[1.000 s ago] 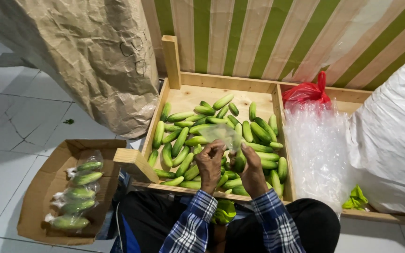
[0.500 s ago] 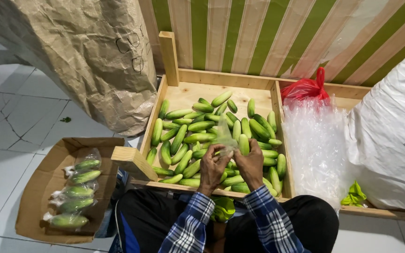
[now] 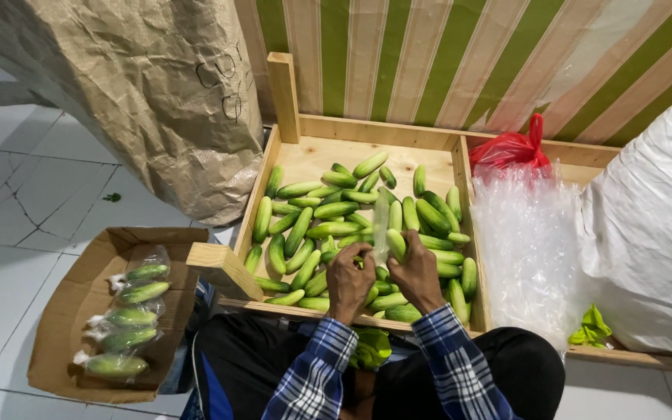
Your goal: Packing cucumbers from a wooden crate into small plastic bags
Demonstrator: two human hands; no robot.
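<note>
Both hands are together over the near part of a wooden crate (image 3: 285,148) holding several green cucumbers (image 3: 316,210). My left hand (image 3: 349,281) pinches the lower end of a thin clear plastic bag (image 3: 381,222) that stands up between the hands. My right hand (image 3: 420,274) grips a cucumber (image 3: 396,244) next to the bag's mouth and also touches the bag. Plaid sleeves cover both forearms.
A cardboard box (image 3: 64,311) at the left holds several bagged cucumbers (image 3: 130,317). A big brown paper sack (image 3: 141,93) leans behind it. Right of the crate lie a stack of clear bags (image 3: 526,249), a red bag (image 3: 509,152) and a large white sack (image 3: 655,225).
The clear bag went from spread wide above the hands to a narrow upright strip. My right hand brought a cucumber up beside it, and both hands drew closer together.
</note>
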